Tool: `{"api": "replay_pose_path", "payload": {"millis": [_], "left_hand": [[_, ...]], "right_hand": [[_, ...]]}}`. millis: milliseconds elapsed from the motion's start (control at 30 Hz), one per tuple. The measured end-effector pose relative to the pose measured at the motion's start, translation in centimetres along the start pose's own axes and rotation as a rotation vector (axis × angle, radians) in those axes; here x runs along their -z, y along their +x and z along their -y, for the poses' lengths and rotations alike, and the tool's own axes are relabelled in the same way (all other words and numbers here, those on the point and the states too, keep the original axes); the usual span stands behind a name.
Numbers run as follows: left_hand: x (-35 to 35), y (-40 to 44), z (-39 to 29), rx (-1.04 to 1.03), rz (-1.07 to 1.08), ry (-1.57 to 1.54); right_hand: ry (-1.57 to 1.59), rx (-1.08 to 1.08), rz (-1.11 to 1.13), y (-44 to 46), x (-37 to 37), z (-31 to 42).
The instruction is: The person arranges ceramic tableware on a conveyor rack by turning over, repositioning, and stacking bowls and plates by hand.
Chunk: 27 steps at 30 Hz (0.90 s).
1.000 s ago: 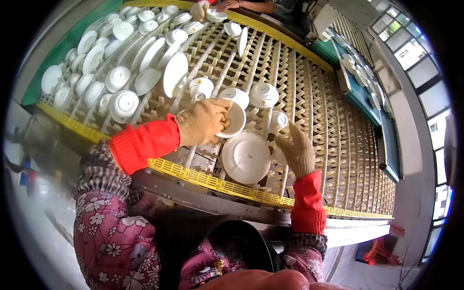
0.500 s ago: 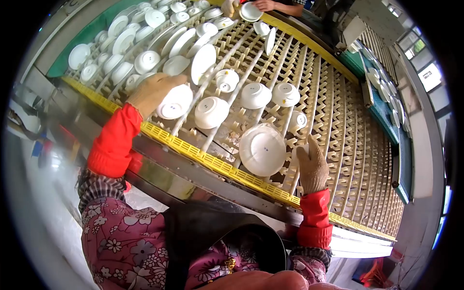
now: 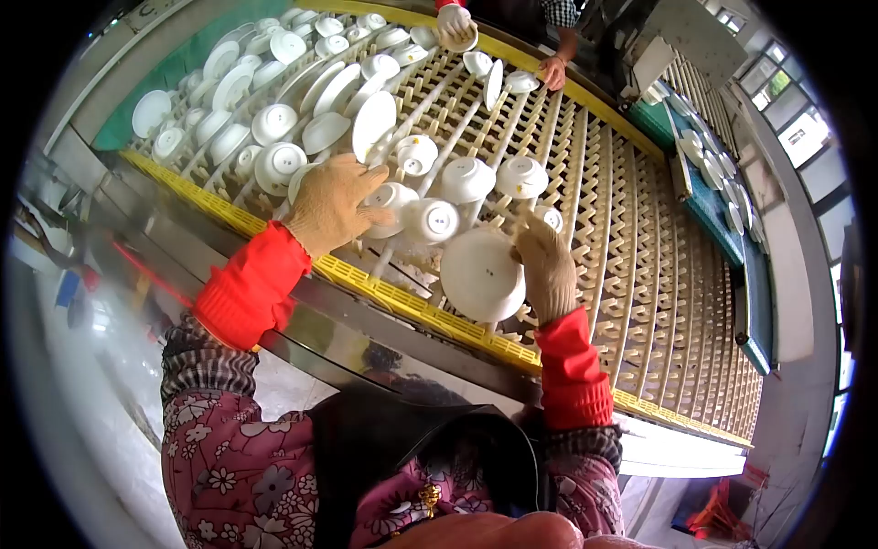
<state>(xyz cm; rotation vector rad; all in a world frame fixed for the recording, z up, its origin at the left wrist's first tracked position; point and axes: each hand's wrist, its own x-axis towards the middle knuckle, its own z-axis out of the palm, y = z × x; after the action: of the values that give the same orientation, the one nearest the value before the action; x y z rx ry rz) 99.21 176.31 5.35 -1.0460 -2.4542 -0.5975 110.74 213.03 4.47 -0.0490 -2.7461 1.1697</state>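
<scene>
My left hand (image 3: 334, 206), in a tan work glove, has its fingers and thumb around a white bowl (image 3: 393, 207) that lies upside down on the rack. A second upturned bowl (image 3: 434, 220) sits against it on the right. My right hand (image 3: 546, 265), gloved the same way, grips the right rim of a large white dish (image 3: 480, 279), whose marked underside faces up. Just above that hand is a small cup (image 3: 549, 218), partly covered by the fingers. Two more upturned bowls, one plain (image 3: 467, 180) and one with yellow marks (image 3: 522, 177), stand farther back.
The pegged conveyor rack (image 3: 640, 274) has a yellow edge strip (image 3: 439, 320) along my side. Many plates and bowls (image 3: 274, 123) crowd its left part. Across it, a co-worker's gloved hand (image 3: 455, 27) holds a dish; the other hand (image 3: 552, 71) is bare. Dishes stand on a green belt (image 3: 722, 224) at right.
My left hand has moved right, from one bowl to another. My right hand has shifted left and up to the large dish's rim. A bowl now sits between the left-hand bowl and that dish.
</scene>
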Motion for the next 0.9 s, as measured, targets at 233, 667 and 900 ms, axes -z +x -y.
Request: {"api": "replay_pose_path", "payload": {"millis": [233, 667, 900], "left_hand": [[-1.3, 1.6, -0.5, -0.141, -0.106, -0.109], [-8.6, 2.8, -10.6, -0.014, 0.276, -0.039], [-4.9, 3.7, -14.0, 0.116, 0.446, -0.099]], "right_hand": [[0.088, -0.059, 0.138, -1.5, 0.8, 2.4], [-0.01, -0.036, 0.155, -0.7, -1.6, 2.7], [-0.093, -0.13, 0.279, 0.0, -2.1, 2.3]]}}
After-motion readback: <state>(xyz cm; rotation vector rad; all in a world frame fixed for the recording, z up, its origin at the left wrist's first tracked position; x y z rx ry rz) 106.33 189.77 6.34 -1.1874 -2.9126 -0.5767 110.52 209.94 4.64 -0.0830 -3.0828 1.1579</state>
